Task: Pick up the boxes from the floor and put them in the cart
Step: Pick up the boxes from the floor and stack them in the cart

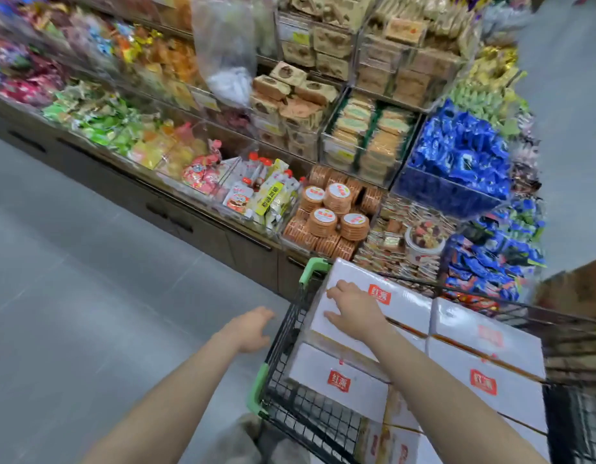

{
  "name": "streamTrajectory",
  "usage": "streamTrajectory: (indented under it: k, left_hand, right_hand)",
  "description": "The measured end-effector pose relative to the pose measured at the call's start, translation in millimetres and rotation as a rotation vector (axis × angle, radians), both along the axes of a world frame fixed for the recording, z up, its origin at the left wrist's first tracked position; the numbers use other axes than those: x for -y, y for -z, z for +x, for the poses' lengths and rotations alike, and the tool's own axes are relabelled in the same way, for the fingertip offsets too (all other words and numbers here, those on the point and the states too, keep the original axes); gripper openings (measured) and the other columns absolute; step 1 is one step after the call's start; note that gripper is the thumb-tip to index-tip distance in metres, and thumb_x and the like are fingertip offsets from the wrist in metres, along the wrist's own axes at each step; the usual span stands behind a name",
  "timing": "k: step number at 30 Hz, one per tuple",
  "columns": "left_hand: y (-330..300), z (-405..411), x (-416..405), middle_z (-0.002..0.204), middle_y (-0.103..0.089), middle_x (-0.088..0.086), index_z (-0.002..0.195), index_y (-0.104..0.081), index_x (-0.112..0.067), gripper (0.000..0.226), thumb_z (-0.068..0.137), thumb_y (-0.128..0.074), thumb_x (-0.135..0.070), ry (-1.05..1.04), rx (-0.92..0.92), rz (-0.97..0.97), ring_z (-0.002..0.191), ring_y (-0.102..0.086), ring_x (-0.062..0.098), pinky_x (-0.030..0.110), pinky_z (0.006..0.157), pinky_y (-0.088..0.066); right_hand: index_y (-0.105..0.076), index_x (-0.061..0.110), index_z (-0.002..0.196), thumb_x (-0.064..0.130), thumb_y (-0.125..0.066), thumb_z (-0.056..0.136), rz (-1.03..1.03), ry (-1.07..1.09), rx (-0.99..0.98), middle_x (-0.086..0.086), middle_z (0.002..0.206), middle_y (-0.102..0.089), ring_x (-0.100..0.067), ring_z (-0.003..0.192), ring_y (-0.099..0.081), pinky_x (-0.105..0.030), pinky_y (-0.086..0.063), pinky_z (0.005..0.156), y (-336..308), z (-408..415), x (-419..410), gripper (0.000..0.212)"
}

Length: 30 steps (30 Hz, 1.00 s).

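Observation:
A black wire cart with green corner guards stands at the lower right, stacked with several white boxes bearing red labels. My right hand rests flat, fingers spread, on the topmost box at the cart's far left corner. Another white box lies lower at the near left, and two more sit to the right. My left hand hovers beside the cart's left wall, fingers loosely curled, holding nothing. No box is visible on the floor.
A long snack display with clear bins of candy, biscuits and blue packets runs diagonally behind the cart, over dark cabinets. Grey floor spreads to the left. A brown carton shows at the right edge.

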State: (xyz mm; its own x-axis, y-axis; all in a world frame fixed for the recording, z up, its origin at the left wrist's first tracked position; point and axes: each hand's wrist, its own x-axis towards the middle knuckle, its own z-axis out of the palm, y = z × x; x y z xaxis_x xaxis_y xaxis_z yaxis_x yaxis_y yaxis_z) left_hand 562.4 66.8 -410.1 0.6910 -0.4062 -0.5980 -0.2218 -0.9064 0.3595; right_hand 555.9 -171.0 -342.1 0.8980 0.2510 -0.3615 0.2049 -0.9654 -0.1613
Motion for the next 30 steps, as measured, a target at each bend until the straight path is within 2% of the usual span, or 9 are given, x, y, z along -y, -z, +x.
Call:
streamTrajectory:
  k: [3, 5, 8, 11, 13, 16, 22, 26, 30]
  left_hand:
    - [-20.4, -5.5, -42.2, 0.125, -0.054, 0.01, 0.121, -0.051, -0.011, 0.039, 0.086, -0.057, -0.025, -0.204, 0.028, -0.039, 0.111, -0.054, 0.027, 0.035, 0.092, -0.045]
    - [-33.1, -9.3, -73.6, 0.108, -0.061, 0.01, 0.111, -0.056, -0.01, 0.032, 0.083, -0.061, -0.024, -0.305, 0.046, -0.052, 0.104, -0.057, 0.028, 0.032, 0.083, -0.045]
    - [-50.5, -21.9, -138.7, 0.097, -0.062, 0.009, 0.106, -0.059, -0.008, 0.029, 0.082, -0.065, -0.023, -0.482, 0.078, -0.074, 0.096, -0.059, 0.027, 0.028, 0.076, -0.042]
    - [-64.2, -38.8, -203.2, 0.082, -0.054, 0.0, 0.095, -0.054, -0.017, 0.021, 0.081, -0.068, -0.024, -0.607, 0.117, -0.094, 0.082, -0.052, 0.017, 0.021, 0.067, -0.034]
    - [-72.5, -48.6, -256.6, 0.086, -0.055, -0.001, 0.094, -0.05, -0.02, 0.024, 0.08, -0.069, -0.027, -0.636, 0.108, -0.034, 0.083, -0.052, 0.016, 0.022, 0.069, -0.036]
    - [-87.6, -53.4, -337.3, 0.097, -0.064, 0.005, 0.103, -0.056, -0.014, 0.032, 0.08, -0.07, -0.03, -0.684, 0.118, 0.051, 0.09, -0.058, 0.02, 0.025, 0.077, -0.043]
    - [-131.7, -38.7, -464.5, 0.091, -0.058, 0.003, 0.1, -0.057, -0.012, 0.028, 0.081, -0.07, -0.027, -0.814, 0.255, -0.01, 0.086, -0.053, 0.018, 0.03, 0.081, -0.045]
    - [-144.5, -24.2, -522.9, 0.086, -0.059, 0.002, 0.095, -0.057, -0.015, 0.022, 0.079, -0.071, -0.021, -0.897, 0.356, -0.123, 0.083, -0.057, 0.019, 0.025, 0.074, -0.043]
    - [-155.5, -9.2, -569.8, 0.081, -0.059, 0.001, 0.09, -0.058, -0.014, 0.018, 0.08, -0.072, -0.013, -1.104, 0.518, -0.456, 0.071, -0.056, 0.016, 0.021, 0.062, -0.043]
  right_hand:
    - [-0.053, 0.01, 0.114, 0.036, -0.05, 0.094, 0.019, -0.102, -0.035, -0.009, 0.116, -0.05, -0.028, 0.107, -0.051, -0.037, -0.047, 0.076, -7.2, 25.2, -45.4, 0.033]
    - [-0.054, 0.009, 0.112, 0.033, -0.053, 0.093, 0.018, -0.171, -0.063, -0.009, 0.115, -0.047, -0.028, 0.105, -0.052, -0.036, -0.045, 0.073, -9.1, 37.0, -74.1, 0.03]
    - [-0.054, 0.01, 0.117, 0.03, -0.054, 0.091, 0.009, -0.289, -0.108, -0.009, 0.119, -0.045, -0.029, 0.11, -0.051, -0.037, -0.047, 0.082, -12.5, 53.8, -132.3, 0.033]
    - [-0.055, 0.01, 0.119, 0.029, -0.054, 0.09, 0.032, -0.348, -0.157, -0.009, 0.12, -0.047, -0.031, 0.112, -0.054, -0.036, -0.045, 0.088, -20.9, 66.6, -196.0, 0.035]
    - [-0.056, 0.011, 0.12, 0.029, -0.057, 0.089, 0.032, -0.396, -0.196, -0.01, 0.123, -0.052, -0.03, 0.115, -0.054, -0.035, -0.045, 0.092, -26.3, 74.0, -247.9, 0.036]
    - [-0.056, 0.011, 0.122, 0.03, -0.06, 0.088, -0.014, -0.464, -0.215, -0.011, 0.127, -0.057, -0.028, 0.117, -0.053, -0.033, -0.044, 0.093, -35.7, 84.4, -324.0, 0.039]
    - [-0.057, 0.01, 0.124, 0.03, -0.058, 0.091, 0.069, -0.514, -0.139, -0.009, 0.128, -0.058, -0.026, 0.118, -0.053, -0.034, -0.044, 0.096, -71.2, 103.2, -465.7, 0.039]
    - [-0.06, 0.01, 0.119, 0.029, -0.059, 0.09, 0.194, -0.519, -0.104, -0.009, 0.121, -0.062, -0.025, 0.113, -0.056, -0.033, -0.045, 0.095, -85.6, 112.7, -537.3, 0.035]
    - [-0.064, 0.008, 0.113, 0.022, -0.062, 0.088, 0.422, -0.489, -0.045, -0.01, 0.113, -0.065, -0.02, 0.098, -0.059, -0.024, -0.041, 0.083, -96.4, 133.5, -605.1, 0.029]
